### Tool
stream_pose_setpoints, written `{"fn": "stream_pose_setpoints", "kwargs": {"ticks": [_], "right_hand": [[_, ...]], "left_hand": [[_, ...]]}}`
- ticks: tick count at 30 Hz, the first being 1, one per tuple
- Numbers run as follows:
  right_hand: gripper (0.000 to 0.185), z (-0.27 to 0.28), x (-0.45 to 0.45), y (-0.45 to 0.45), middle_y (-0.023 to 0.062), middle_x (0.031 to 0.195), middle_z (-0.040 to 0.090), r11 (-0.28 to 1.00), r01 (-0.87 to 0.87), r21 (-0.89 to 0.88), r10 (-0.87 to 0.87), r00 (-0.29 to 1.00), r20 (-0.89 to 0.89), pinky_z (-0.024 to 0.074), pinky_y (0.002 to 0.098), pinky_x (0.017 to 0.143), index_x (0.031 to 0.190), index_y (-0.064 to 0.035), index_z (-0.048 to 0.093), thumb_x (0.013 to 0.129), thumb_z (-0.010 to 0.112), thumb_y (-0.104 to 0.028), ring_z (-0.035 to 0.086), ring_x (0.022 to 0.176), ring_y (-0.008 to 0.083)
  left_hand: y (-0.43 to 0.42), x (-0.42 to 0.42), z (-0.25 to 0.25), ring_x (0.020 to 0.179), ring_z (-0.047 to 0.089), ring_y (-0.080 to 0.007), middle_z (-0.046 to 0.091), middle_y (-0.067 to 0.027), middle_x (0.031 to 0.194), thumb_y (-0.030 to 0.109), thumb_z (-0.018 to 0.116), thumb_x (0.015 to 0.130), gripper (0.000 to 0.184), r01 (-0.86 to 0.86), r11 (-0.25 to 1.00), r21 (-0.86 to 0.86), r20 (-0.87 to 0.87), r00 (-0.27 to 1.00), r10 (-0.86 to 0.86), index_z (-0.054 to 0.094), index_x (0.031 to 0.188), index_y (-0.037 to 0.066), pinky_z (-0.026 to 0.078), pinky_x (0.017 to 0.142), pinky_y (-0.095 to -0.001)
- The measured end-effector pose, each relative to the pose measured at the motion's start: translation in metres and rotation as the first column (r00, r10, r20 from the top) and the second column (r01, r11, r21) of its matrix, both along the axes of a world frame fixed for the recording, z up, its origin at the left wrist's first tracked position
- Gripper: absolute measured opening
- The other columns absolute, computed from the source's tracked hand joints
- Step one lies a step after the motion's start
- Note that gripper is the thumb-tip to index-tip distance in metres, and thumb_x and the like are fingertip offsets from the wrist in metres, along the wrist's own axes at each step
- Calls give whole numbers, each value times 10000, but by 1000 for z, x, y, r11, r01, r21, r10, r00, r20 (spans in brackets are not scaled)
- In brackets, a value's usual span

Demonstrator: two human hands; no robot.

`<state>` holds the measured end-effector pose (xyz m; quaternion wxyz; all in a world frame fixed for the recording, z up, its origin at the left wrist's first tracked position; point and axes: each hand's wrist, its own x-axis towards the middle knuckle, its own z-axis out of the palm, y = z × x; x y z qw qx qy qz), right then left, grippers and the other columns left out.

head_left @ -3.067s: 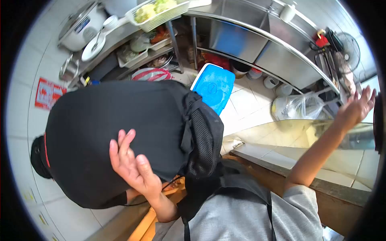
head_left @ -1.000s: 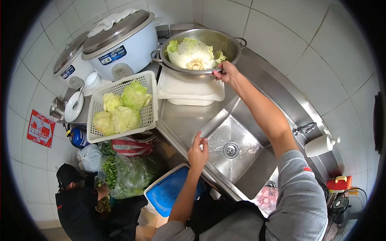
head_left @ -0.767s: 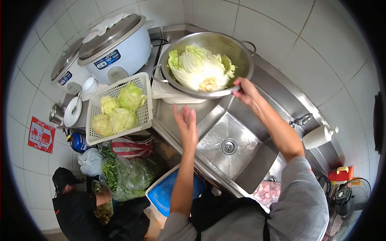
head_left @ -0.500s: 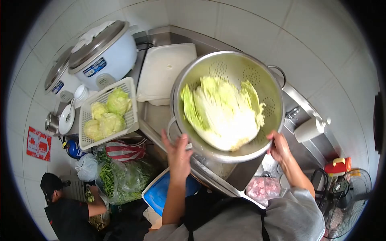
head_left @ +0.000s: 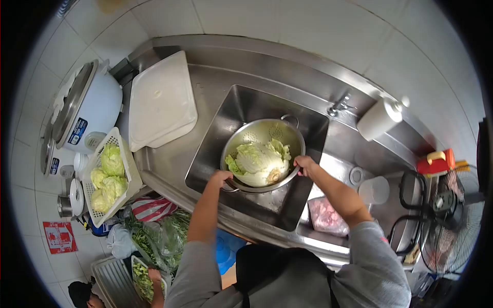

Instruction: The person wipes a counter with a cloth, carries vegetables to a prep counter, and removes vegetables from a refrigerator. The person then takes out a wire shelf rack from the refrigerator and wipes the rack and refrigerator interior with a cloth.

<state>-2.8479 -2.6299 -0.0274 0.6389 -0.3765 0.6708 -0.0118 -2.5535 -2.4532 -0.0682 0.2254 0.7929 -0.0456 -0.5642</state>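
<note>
A steel colander (head_left: 246, 130) with small holes is in or just over the left sink basin (head_left: 295, 205). One large napa cabbage (head_left: 257, 161) lies in it, its cut base toward me. My left hand (head_left: 221, 178) is closed on the colander's left side, by the looped handle. On the right side my right hand (head_left: 305, 165) grips the rim. Both hands' fingertips are partly hidden by the metal.
A lidded white container (head_left: 162, 100) stands on the left counter, near a basket (head_left: 134, 177) of lettuce and rice cookers (head_left: 97, 110). Bagged meat (head_left: 327, 217) lies in the right basin below the tap (head_left: 341, 105). A co-worker (head_left: 84, 295) is at the lower left; a fan (head_left: 452, 220) stands right.
The colander with the cabbage has come off the white container and down to the left sink basin. My left hand, open before, now holds its left side. The view has shifted right.
</note>
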Motion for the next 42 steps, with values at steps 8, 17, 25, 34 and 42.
{"fn": "stream_pose_setpoints", "kwargs": {"ticks": [8,17,25,34,42], "right_hand": [[421,-167,10,27,217,927,578,911,30,-412,-188,918,-348,445,327,740,972,81,525,645,569,-180,570,872,308],[322,-104,51,7,219,1002,561,582,-304,-754,89,945,-313,433,357,798,1028,40,509,778,534,-162,545,948,327],[465,111,326,71,47,780,587,879,-462,-119,361,481,799,463,278,612,842,-59,566,817,460,-511,548,666,154],[328,111,412,127,167,823,583,987,6,-160,122,620,775,530,306,638,979,33,482,873,441,-275,601,710,232],[367,134,293,112,141,758,551,942,80,-325,161,743,650,505,282,575,1128,-2,430,866,434,-259,571,647,195]], "left_hand": [[-6,-3,-131,1156,383,-312,354,-278,1239,83,671,551,921,-18,999,-28,358,933,27,117,1256,-127,336,935,-313],[-24,-30,-112,1132,386,-328,342,-217,1245,36,635,656,699,82,995,48,375,922,-94,228,1222,-9,341,928,-416],[-29,-25,55,804,552,-356,575,-209,781,57,516,681,128,278,897,-342,701,712,47,588,757,-16,450,701,-407],[215,-72,232,800,555,-207,569,-124,924,81,466,841,328,118,575,-810,435,779,452,458,1163,17,435,717,-292],[310,-165,166,892,544,-137,576,-97,996,122,470,861,265,-293,688,-664,226,798,558,500,1095,3,427,781,-261]]}}
